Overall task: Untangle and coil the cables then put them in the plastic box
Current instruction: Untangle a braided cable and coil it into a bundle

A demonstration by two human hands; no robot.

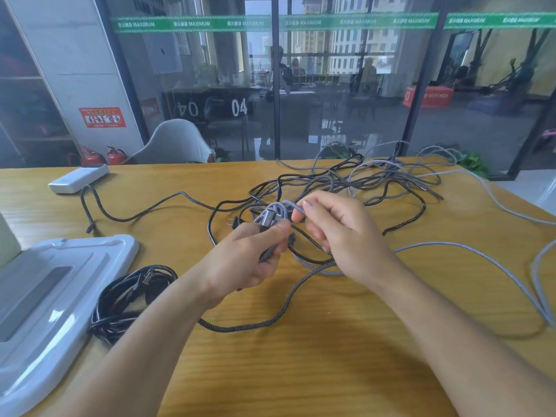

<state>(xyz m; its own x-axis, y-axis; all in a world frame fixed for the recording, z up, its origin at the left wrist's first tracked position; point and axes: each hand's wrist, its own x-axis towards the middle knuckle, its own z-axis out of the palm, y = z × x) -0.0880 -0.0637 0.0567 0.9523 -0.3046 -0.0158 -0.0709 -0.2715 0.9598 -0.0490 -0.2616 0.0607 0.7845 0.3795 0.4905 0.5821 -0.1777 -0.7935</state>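
Holding a small coil of grey braided cable above the middle of the worktop, I work with both hands close together. My left hand has its grip clenched around the coil's lower part, thumb pressed over the wraps near a metal plug end, knuckles turned upward and the wrist bent slightly inward. My right hand pinches the top loop of the same coil between thumb and forefinger, its grip closed on that strand, the other fingers curled loosely beneath. Both forearms reach forward from the lower edge of the view and converge toward the coil.

From the coil a grey braided strand trails down past my right wrist and sweeps off to the right across the wood. A darker braided cable runs beneath my left forearm. Just beyond my hands lies the tangle of cables, black and grey strands looped over one another and spreading to the far right edge of the worktop.

To the left, a bundle of black cables lies coiled on the worktop, just beside a white plastic lid at the near left corner. Farther back on the left sits a white power strip, its dark braided cord winding toward the tangle. Behind the worktop stand a pale chair and a glass wall.
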